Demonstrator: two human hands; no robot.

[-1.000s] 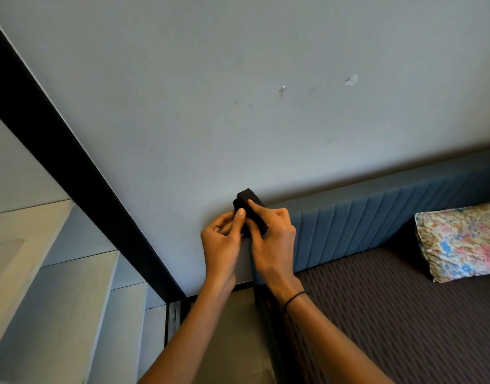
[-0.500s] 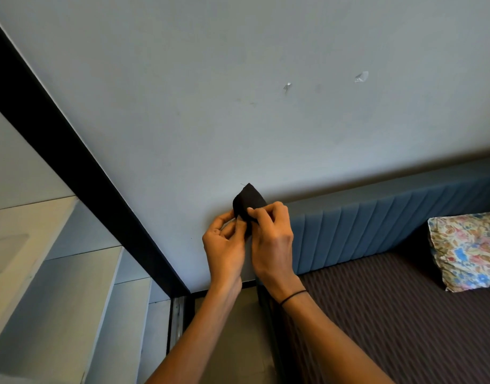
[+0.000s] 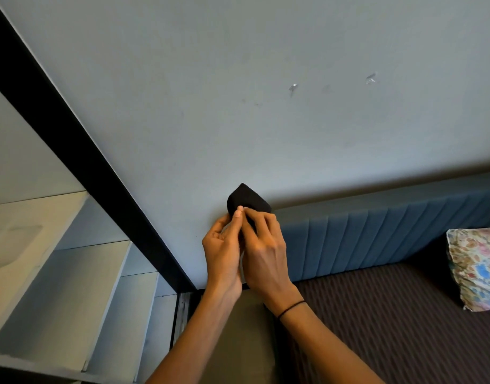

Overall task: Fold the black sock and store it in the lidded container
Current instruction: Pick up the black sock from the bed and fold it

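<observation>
The black sock (image 3: 245, 199) is a small folded bundle held up in front of the grey wall, at the middle of the view. My left hand (image 3: 224, 250) pinches its lower left edge with thumb and forefinger. My right hand (image 3: 266, 248), with a thin black band on the wrist, grips its lower right part, and the fingers cover the sock's bottom. Both hands press close together. No lidded container is in view.
A bed with a dark striped cover (image 3: 399, 322) and a blue padded headboard (image 3: 376, 231) lies at the right, with a floral pillow (image 3: 476, 267) on it. A black frame (image 3: 80, 159) runs diagonally at the left, beside white shelves (image 3: 72, 286).
The sock has been folded tighter and now shows as a rounder bundle above the fingers. Both hands have stayed together, and the view has shifted slightly left and up.
</observation>
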